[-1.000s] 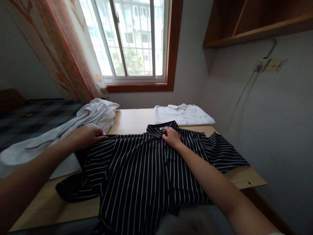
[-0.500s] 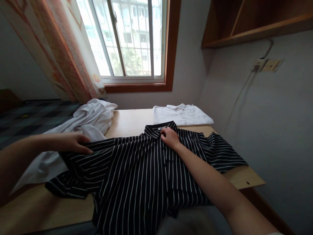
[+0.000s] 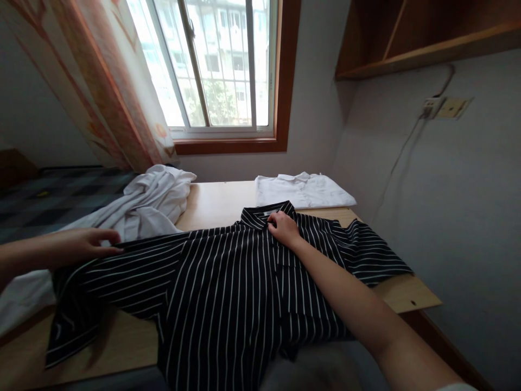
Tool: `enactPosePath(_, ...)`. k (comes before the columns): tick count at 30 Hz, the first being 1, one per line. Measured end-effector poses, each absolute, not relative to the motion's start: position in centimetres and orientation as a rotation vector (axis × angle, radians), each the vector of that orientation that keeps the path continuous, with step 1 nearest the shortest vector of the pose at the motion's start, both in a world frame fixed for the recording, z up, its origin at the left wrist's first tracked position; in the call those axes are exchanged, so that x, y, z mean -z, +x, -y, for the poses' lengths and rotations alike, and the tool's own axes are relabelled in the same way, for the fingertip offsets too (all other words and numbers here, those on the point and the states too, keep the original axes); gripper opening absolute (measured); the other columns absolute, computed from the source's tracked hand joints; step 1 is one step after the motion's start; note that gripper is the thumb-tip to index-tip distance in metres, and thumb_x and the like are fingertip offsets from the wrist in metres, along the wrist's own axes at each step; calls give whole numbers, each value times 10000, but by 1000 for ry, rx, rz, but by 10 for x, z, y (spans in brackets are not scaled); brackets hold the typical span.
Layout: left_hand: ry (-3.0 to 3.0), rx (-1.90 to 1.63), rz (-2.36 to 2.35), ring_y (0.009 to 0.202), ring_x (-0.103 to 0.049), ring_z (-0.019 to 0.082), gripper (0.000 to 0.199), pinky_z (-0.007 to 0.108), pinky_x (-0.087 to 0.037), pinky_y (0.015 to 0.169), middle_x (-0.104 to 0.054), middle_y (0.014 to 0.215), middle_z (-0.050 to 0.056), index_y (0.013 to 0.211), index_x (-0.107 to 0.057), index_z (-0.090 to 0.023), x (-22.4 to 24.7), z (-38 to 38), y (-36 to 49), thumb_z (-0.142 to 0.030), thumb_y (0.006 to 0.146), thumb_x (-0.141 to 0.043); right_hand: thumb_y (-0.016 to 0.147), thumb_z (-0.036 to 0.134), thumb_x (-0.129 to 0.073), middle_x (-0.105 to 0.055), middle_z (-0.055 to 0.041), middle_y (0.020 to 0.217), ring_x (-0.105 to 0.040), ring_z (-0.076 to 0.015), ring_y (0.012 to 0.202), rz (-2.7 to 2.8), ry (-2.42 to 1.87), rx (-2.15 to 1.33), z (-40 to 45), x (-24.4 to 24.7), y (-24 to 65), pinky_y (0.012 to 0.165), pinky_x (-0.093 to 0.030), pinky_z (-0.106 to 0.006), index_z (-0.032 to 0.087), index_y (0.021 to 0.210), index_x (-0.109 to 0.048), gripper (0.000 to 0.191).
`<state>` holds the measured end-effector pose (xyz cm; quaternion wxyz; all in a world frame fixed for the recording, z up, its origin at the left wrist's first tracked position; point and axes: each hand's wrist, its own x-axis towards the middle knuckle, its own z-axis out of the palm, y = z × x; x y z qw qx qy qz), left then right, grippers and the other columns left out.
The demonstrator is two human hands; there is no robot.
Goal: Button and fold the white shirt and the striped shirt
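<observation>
Two bare hands hold one striped shirt point(image 3: 220, 293), spread over the table point(image 3: 222, 201) with its body running from the collar point(image 3: 253, 219) towards the wearer. From the head view, the left hand point(image 3: 77, 247) is well left of the collar, its grip closed on the upper edge of the left sleeve point(image 3: 138, 269) between thumb and fingers. That sleeve's long axis goes from the shoulder out to the left and slightly nearer the wearer, roughly across the body's stripes; its loose end droops below the left hand, and whether it touches the table I cannot tell. The left hand is the nearer one to this end. The right hand point(image 3: 284, 228) is at the collar's lower right, its grip closed on the cloth there, fingers curled in, with the right sleeve point(image 3: 372, 252) lying beyond it, well right of the collar

Beyond the collar and a little right is a folded white shirt point(image 3: 303, 191); to the collar's far left, rumpled white cloth point(image 3: 157, 198) lies in a heap. High to the collar's right, the wall shelf point(image 3: 439, 51) has open compartments, their insides too dark to read
</observation>
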<state>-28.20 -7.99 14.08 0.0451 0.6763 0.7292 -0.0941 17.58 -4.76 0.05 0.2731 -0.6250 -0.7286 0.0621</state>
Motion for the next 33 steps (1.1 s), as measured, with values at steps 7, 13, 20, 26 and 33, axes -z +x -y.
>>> enactPosePath(7,2640,451,-2127,1022,-628,240,350,326,-441,839,-693,1149,80,1108,-678,-195,-137,73,-173,-374,899,-462,836,164,-576,-613,-46,1087,-614,-186,943,1950,-1528,-174,47,5,176,804,-471,-284,230,1066,-640,248)
enactPosePath(13,2858,29,-1789,953,-649,248,399,345,-457,869,-713,1003,120,897,-731,-170,-92,43,-79,-375,953,-394,832,117,-580,-596,-26,1032,-596,-174,924,1958,-1474,-217,45,7,178,810,-460,-275,229,992,-631,202)
enactPosePath(20,2606,90,-1877,1066,-610,302,438,372,-474,860,-701,1085,134,959,-712,-192,-54,14,-62,-579,874,-524,851,123,-580,-591,-39,1029,-595,-173,926,1966,-1480,-226,44,5,177,792,-457,-265,214,936,-649,143)
enactPosePath(26,2422,50,-1859,1016,-638,252,249,322,-479,827,-701,1107,112,997,-662,-191,-49,2,-60,-367,901,-516,856,152,-624,-594,-58,1035,-595,-170,930,1940,-1494,-226,40,8,177,825,-463,-271,184,903,-667,71)
enactPosePath(33,2627,-131,-1903,934,-674,268,273,347,-455,775,-709,1046,139,1121,-516,-161,-44,-2,-61,-312,997,-325,883,202,-620,-633,-52,1041,-596,-185,961,1996,-1492,-174,43,4,175,845,-459,-292,206,950,-697,102)
